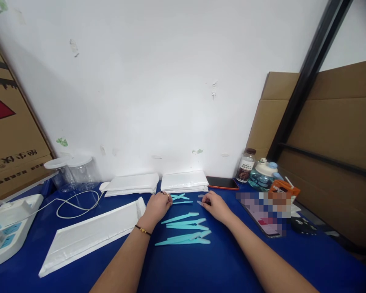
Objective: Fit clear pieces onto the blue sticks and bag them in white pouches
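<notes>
My left hand [159, 206], with a dark beaded bracelet at the wrist, has its fingers curled over the left ends of the farthest teal eyebrow razors [180, 197]; its fingertips are partly hidden. To the right, my right hand [215, 205] has its fingers bent together at small clear plastic pieces [199, 202], which stick out left of the fingertips. Between my forearms lie two more groups of teal razors, a middle group [186, 224] and a nearer group [183, 240], some crossing each other on the blue table cover [183, 272].
White packets [184, 181] lie along the wall, and a long white padded packet [91, 236] is at left. Beyond my right hand lies a phone [222, 183]. A brown-capped bottle [246, 166], water jug [262, 176] and orange carton [282, 191] stand right. A power strip [18, 240] and clear jars [81, 173] are left.
</notes>
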Demonstrator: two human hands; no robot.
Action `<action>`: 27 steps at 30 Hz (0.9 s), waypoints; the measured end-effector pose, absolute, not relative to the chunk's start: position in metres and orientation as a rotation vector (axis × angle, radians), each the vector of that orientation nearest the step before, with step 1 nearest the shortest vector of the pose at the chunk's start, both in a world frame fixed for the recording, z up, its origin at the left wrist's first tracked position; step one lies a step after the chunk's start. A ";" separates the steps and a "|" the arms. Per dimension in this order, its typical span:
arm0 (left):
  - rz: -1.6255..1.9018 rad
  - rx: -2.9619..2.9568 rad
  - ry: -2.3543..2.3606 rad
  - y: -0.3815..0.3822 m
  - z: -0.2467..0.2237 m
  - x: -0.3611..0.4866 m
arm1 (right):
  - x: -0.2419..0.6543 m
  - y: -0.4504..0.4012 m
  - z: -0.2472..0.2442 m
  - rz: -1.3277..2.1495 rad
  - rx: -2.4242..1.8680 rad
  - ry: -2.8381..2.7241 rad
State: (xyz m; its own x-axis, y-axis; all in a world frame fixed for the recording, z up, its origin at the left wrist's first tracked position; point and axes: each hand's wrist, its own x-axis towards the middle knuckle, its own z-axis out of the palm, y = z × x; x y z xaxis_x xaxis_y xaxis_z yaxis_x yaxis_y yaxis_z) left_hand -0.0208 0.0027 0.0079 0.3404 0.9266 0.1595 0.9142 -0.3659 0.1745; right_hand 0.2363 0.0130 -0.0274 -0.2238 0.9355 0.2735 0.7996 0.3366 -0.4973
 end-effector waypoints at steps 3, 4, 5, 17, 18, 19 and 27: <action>0.342 2.591 1.686 0.002 0.009 -0.019 | 0.239 0.012 -0.028 0.414 -1.468 -2.081; 0.332 2.602 1.663 0.002 0.009 -0.018 | 0.239 0.011 -0.028 0.424 -1.443 -2.088; 0.323 2.607 1.643 0.002 0.008 -0.018 | 0.239 0.010 -0.027 0.432 -1.418 -2.098; 0.464 2.633 1.459 0.006 -0.001 -0.019 | 0.238 0.005 -0.020 0.461 -1.334 -2.129; 0.459 2.626 1.459 0.007 -0.001 -0.019 | 0.239 0.005 -0.020 0.460 -1.336 -2.130; 0.448 2.614 1.465 0.007 -0.001 -0.018 | 0.240 0.005 -0.021 0.457 -1.337 -2.130; 0.390 2.608 1.434 0.009 -0.002 -0.015 | 0.239 0.006 -0.024 0.409 -1.300 -2.120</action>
